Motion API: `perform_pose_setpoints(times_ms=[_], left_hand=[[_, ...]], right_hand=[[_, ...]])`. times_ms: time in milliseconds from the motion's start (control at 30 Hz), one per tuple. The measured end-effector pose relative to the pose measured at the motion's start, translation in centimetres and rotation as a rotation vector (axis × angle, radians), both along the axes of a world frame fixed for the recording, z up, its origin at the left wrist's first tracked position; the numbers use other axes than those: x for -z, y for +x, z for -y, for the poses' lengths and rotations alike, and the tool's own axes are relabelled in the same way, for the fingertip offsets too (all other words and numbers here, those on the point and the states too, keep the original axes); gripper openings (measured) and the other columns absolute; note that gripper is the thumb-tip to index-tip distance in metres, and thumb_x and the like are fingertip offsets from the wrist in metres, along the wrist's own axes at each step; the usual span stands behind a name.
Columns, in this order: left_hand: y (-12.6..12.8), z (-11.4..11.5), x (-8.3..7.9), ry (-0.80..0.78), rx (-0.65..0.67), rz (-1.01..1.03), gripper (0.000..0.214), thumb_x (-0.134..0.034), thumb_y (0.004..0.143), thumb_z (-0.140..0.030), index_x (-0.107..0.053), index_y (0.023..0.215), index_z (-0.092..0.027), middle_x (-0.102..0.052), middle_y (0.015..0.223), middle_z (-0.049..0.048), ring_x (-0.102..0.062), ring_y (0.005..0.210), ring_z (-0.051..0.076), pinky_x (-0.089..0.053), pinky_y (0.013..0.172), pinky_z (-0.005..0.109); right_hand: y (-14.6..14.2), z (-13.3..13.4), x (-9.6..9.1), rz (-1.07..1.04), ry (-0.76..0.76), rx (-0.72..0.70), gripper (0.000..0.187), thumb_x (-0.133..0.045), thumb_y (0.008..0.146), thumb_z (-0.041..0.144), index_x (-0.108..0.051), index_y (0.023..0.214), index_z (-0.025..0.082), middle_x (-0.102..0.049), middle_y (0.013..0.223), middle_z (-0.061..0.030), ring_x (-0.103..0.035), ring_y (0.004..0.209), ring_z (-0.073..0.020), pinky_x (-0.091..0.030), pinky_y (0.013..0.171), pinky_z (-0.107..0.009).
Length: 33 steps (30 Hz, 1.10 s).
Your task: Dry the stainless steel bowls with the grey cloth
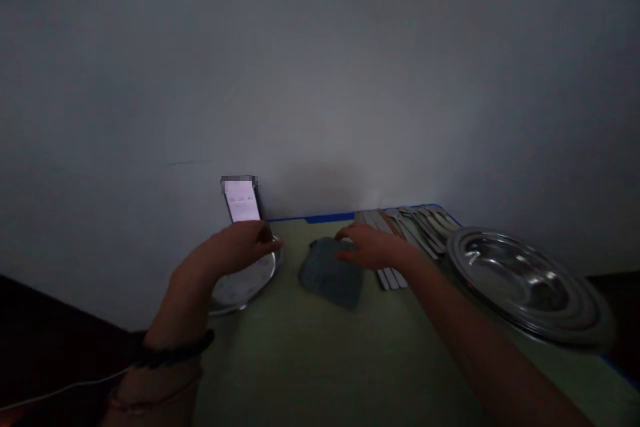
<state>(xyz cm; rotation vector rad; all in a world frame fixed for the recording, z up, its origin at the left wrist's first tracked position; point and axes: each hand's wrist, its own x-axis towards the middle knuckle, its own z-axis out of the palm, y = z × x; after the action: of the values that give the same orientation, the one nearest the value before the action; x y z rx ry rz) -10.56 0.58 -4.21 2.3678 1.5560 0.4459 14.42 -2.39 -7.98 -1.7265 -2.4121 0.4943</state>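
My left hand point(240, 247) is over a round metal plate point(245, 287) on the left of the table. Its thumb points right, apart from the curled fingers, and nothing shows between them. A folded grey cloth point(330, 273) lies in the middle. My right hand point(373, 247) reaches over its upper right edge, thumb and forefinger apart. Whether the fingertips touch the cloth is hard to tell in this dim, blurred view. Just beyond and beneath the right hand lies a row of metal cutlery point(425, 230), partly hidden by the hand.
Large shiny metal plates point(525, 280) are stacked at the right, beside my right forearm. A lit phone point(243, 200) leans against the wall point(325, 80) at the back left. The table point(320, 373) has a greenish top with a blue edge. A white cable point(70, 387) runs at lower left.
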Motion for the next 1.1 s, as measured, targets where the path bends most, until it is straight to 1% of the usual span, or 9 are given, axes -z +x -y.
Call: perform_pose_setpoints(times_ms=[100,200,300,467,567,667,867,967,1100], left_hand=[[-1.5,0.8,1.2,-0.117,0.043,-0.141,0.02,-0.071,0.063,-0.042,-0.068,0.069,-0.024,-0.071,0.078,0.0083,-0.063,0.071,0.027,-0.046,0.066,0.036],[-0.7,1.2,2.6,-0.173,0.044,-0.223,0.019,-0.078,0.052,-0.031,-0.062,0.056,-0.02,-0.068,0.071,0.0105,-0.063,0.066,0.03,-0.047,0.066,0.042],[-0.1,1.2,2.9,-0.203,0.053,-0.252,0.009,-0.067,0.055,-0.013,-0.059,0.054,-0.018,-0.067,0.069,0.0113,-0.062,0.065,0.028,-0.046,0.063,0.039],[-1.4,1.9,0.4,-0.158,0.143,-0.397,0.021,-0.052,0.061,-0.011,-0.067,0.075,-0.015,-0.069,0.077,0.0091,-0.058,0.062,0.017,-0.041,0.058,0.029],[-2.3,2.5,-1.1,-0.22,0.155,-0.445,0.017,-0.053,0.066,-0.018,-0.068,0.073,-0.015,-0.068,0.07,0.0055,-0.055,0.058,0.014,-0.037,0.053,0.025],[-2.7,2.7,-1.7,-0.294,0.151,-0.419,0.013,-0.057,0.067,-0.023,-0.068,0.067,-0.016,-0.063,0.06,0.002,-0.052,0.053,0.013,-0.034,0.051,0.025],[-3.6,3.0,-2.2,-0.25,0.035,-0.346,0.017,-0.063,0.068,-0.033,-0.07,0.067,-0.018,-0.063,0.057,0.0007,-0.053,0.052,0.013,-0.031,0.049,0.024],[-4.3,3.2,-2.8,-0.175,0.006,-0.257,0.021,-0.06,0.072,-0.037,-0.07,0.068,-0.019,-0.064,0.059,0.0012,-0.056,0.055,0.015,-0.034,0.051,0.024],[-5.1,3.8,-3.7,0.066,-0.014,-0.188,0.024,-0.054,0.078,-0.035,-0.072,0.081,-0.02,-0.07,0.068,0.0029,-0.06,0.059,0.017,-0.039,0.057,0.027]], right_hand=[[-2.6,-1.5,0.5,0.03,-0.111,-0.011,0.051,-0.052,0.086,0.041,-0.055,0.129,0.014,-0.061,0.128,-0.0156,-0.059,0.113,-0.0283,-0.046,0.093,-0.037],[-4.1,-2.3,1.3,0.067,-0.117,0.011,0.051,-0.053,0.085,0.038,-0.056,0.128,0.01,-0.063,0.122,-0.0197,-0.061,0.109,-0.0322,-0.047,0.089,-0.041],[-4.8,-2.0,1.7,0.089,-0.102,-0.006,0.049,-0.052,0.085,0.036,-0.057,0.126,0.01,-0.065,0.117,-0.0205,-0.062,0.106,-0.0336,-0.047,0.088,-0.043],[-4.7,-1.1,1.7,0.054,-0.089,-0.109,0.044,-0.05,0.085,0.037,-0.06,0.121,0.014,-0.068,0.113,-0.016,-0.065,0.101,-0.0295,-0.048,0.086,-0.04],[-4.7,-1.0,1.7,0.058,-0.089,-0.104,0.045,-0.048,0.086,0.038,-0.06,0.123,0.013,-0.068,0.112,-0.0167,-0.065,0.101,-0.0306,-0.049,0.086,-0.042],[-4.7,-0.8,1.6,0.055,-0.088,-0.11,0.045,-0.048,0.086,0.038,-0.06,0.123,0.013,-0.068,0.112,-0.0172,-0.065,0.101,-0.0314,-0.049,0.086,-0.043],[-4.3,-0.5,2.1,-0.018,-0.134,-0.118,0.048,-0.054,0.084,0.038,-0.058,0.125,0.014,-0.067,0.117,-0.0158,-0.064,0.106,-0.028,-0.048,0.09,-0.038],[-3.8,-0.6,2.1,-0.042,-0.153,-0.132,0.048,-0.057,0.083,0.037,-0.059,0.125,0.013,-0.067,0.117,-0.0158,-0.065,0.105,-0.0279,-0.049,0.089,-0.037],[-3.4,-0.6,1.3,-0.107,-0.117,-0.145,0.043,-0.051,0.087,0.041,-0.064,0.118,0.014,-0.067,0.119,-0.0145,-0.065,0.105,-0.0266,-0.049,0.09,-0.036]])
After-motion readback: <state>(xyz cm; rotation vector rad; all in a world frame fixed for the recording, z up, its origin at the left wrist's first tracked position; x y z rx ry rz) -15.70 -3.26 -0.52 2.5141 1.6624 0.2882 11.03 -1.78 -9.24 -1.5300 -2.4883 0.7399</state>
